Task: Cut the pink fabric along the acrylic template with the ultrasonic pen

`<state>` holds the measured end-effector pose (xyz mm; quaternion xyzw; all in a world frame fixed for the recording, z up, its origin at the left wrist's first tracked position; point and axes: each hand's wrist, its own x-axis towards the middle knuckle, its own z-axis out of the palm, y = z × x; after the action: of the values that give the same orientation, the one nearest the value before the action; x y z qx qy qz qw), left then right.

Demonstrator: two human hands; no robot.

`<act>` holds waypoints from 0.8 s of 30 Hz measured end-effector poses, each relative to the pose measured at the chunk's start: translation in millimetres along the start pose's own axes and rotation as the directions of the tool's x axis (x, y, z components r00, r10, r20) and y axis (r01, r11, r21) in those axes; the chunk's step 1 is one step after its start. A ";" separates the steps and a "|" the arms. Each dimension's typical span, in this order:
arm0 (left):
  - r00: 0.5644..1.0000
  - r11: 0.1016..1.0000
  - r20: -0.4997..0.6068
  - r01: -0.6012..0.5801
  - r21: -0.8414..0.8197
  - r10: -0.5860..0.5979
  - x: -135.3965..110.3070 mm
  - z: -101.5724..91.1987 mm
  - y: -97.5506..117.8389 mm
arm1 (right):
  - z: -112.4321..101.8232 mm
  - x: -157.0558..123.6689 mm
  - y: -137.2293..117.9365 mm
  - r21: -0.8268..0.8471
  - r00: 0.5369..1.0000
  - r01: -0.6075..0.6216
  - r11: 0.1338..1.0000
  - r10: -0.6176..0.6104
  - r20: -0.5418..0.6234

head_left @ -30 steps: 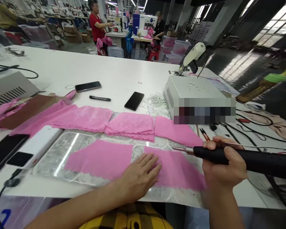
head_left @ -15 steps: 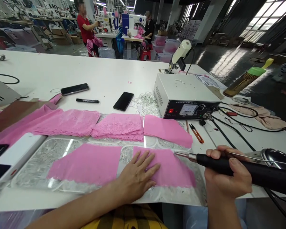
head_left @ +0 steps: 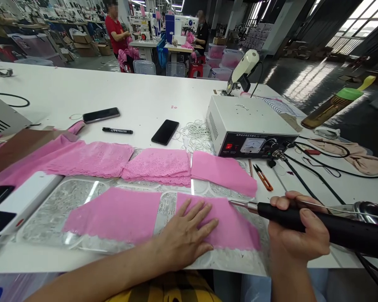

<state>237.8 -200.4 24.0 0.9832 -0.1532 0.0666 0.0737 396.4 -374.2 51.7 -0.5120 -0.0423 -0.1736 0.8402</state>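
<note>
head view: our right hand (head_left: 298,230) wraps its fingers round a black tool (head_left: 337,230), metal tip (head_left: 241,204) at the right pink panel (head_left: 236,235); our left hand (head_left: 189,238), fingers spread, lies flat on that panel, hiding part. beyond, lace stacks (head_left: 159,164) lie before a phone (head_left: 165,132), and orange snips (head_left: 263,179) before the control box (head_left: 248,115) on our bench (head_left: 129,90).

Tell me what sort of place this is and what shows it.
Probably a garment workshop: sewing machines stand in the background, pink fabric pieces lie on the white worktable, and plastic bins are stacked beyond it.
</note>
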 end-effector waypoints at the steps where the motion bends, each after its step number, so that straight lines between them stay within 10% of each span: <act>1: 1.000 1.000 0.002 -0.016 -0.006 0.016 3.3 -0.8 1.6 | -0.1 0.5 -0.3 0.001 1.000 0.008 1.000 -0.008 0.001; 16: 0.997 0.996 0.025 -0.073 -0.047 0.074 31.5 16.6 8.9 | -34.0 5.5 -27.7 -0.030 0.985 0.007 1.000 -0.012 -0.173; 24: 0.997 0.997 0.046 -0.060 -0.048 0.062 32.8 13.1 10.0 | -30.1 4.7 -18.8 -0.014 0.998 0.013 1.000 -0.014 -0.063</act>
<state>267.0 -221.6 17.4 0.9774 -0.1862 0.0416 0.0908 391.3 -409.5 54.6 -0.5116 -0.0182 -0.1957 0.8365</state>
